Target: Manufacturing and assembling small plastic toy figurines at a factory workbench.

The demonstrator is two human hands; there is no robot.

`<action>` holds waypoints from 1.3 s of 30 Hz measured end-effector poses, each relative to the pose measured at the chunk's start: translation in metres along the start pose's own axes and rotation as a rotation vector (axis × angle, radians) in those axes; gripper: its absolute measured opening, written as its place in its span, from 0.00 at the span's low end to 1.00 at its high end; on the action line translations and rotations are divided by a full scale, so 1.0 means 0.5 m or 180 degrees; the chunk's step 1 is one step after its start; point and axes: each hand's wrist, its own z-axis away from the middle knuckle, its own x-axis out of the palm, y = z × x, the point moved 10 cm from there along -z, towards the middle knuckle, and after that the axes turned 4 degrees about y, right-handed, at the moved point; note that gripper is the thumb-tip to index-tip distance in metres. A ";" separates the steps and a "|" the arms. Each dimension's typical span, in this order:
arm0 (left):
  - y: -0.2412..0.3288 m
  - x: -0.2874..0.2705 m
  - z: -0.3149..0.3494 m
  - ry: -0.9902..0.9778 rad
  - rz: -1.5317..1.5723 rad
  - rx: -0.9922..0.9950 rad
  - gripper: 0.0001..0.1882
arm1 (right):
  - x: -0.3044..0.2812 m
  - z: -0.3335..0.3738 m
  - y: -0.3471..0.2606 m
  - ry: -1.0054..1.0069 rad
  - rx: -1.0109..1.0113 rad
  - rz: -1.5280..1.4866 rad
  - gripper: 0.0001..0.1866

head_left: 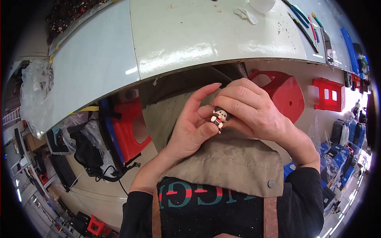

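Observation:
A small doll-like figurine (219, 116) with dark brown hair, a pale face and a red-striped dark body is held between my two hands, above my lap. My left hand (194, 123) grips its lower part, the thumb pressed on its body and the index finger raised away from it. Over its head and far side curls my right hand (250, 105), fingers bent round; its fingertips are hidden behind the figurine. A brown apron (226, 158) lies folded across my front just below the hands.
A pale worktable (174, 43) runs across the front. Pliers (303, 31) and other tools lie at its right, near a crumpled white tissue (246, 16). Many dark figurines (71, 16) are heaped far left. Red stools (285, 95) stand under and beside the table. A clear plastic bag (35, 87) hangs at the left edge.

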 end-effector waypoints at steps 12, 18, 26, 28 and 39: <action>0.003 0.010 -0.006 0.0006 0.0028 0.0030 0.43 | -0.015 -0.002 0.005 0.0184 -0.0004 0.0038 0.18; 0.004 -0.006 0.005 0.0006 0.0065 -0.0001 0.44 | 0.006 -0.002 -0.001 0.0009 -0.0002 -0.0051 0.21; 0.005 -0.011 0.000 0.0047 0.0112 0.0041 0.44 | 0.006 -0.011 0.003 0.0008 -0.0042 -0.0048 0.20; 0.011 -0.007 -0.001 0.0029 0.0117 0.0105 0.43 | 0.003 -0.019 -0.004 0.0005 -0.0097 -0.0049 0.20; 0.076 -0.070 0.035 0.0848 -0.0352 0.0526 0.47 | 0.007 -0.049 -0.034 0.1077 -0.0664 -0.0002 0.12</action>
